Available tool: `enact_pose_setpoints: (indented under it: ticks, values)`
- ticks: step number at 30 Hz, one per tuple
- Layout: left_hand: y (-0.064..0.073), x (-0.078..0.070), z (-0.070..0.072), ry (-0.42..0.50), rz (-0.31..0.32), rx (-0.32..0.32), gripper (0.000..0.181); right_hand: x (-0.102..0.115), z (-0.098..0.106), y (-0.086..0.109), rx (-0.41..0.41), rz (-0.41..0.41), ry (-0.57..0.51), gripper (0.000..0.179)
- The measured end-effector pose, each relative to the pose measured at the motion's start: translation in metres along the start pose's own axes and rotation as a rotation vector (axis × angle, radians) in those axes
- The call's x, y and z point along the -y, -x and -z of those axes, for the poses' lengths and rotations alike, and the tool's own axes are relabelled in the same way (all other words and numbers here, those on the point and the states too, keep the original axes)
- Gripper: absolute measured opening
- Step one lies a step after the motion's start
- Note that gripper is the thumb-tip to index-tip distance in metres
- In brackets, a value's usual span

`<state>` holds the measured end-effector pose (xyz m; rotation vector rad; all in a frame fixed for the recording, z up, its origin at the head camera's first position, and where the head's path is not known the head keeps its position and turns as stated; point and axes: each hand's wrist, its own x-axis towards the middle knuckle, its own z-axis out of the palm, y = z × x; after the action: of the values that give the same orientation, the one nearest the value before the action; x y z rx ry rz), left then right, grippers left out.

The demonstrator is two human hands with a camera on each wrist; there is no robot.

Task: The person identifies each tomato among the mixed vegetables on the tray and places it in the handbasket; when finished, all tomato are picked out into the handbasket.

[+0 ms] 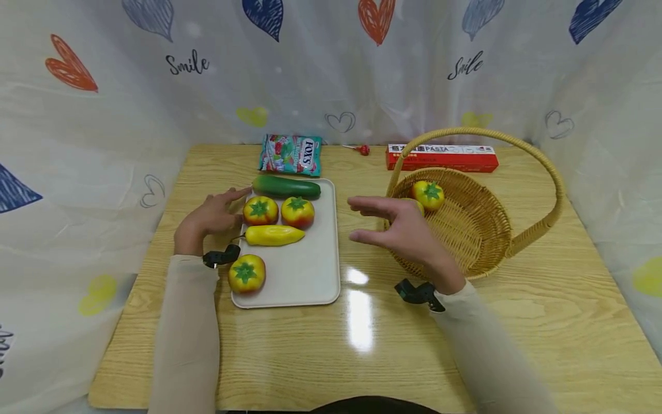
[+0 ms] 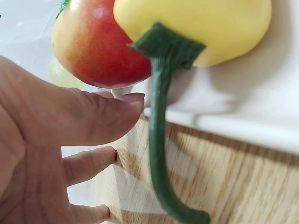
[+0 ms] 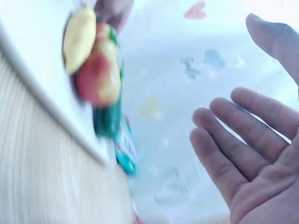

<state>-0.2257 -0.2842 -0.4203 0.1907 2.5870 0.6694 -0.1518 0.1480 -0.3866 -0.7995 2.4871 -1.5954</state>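
Note:
My left hand point(image 1: 214, 214) is at the tray's left edge, fingers spread, beside the green cucumber point(image 1: 286, 187) and a red-yellow tomato point(image 1: 260, 211). In the left wrist view its thumb lies just under the tomato point(image 2: 100, 51), near the stem of the yellow pepper point(image 2: 201, 28). The white tray point(image 1: 300, 276) also carries two more tomatoes, one by the cucumber and one point(image 1: 247, 273) at the lower left. My right hand point(image 1: 405, 233) holds nothing, fingers extended and thumb apart, between the tray and the wicker basket point(image 1: 481, 230). It overlaps the basket's left rim and partly hides a tomato there.
Inside the basket another tomato point(image 1: 428, 195) shows, and a tall handle point(image 1: 553, 172) arches over it. Behind it lies a red pasta box point(image 1: 455, 158). A candy bag point(image 1: 291, 155) and a red lollipop point(image 1: 364, 150) lie along the back, before the patterned curtain.

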Motion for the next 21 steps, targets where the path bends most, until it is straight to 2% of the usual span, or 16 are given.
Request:
enact_pose_setpoints:
  ticks: [8,12,16,21]
  values:
    - [-0.004,0.004,-0.002,0.002,-0.009,-0.004,0.075,0.001,-0.043,-0.045,-0.024,0.064,-0.200,0.054]
    - [-0.004,0.003,-0.001,0.000,-0.007,-0.005,0.075,-0.003,-0.059,-0.063,-0.004,0.059,-0.267,0.053]
    - [-0.002,0.000,-0.001,0.012,-0.006,-0.003,0.075,-0.010,-0.072,-0.075,0.007,0.008,-0.263,0.054]
    - [-0.001,0.000,-0.002,0.013,0.009,-0.001,0.075,-0.020,-0.082,-0.086,0.020,-0.067,-0.175,0.062]
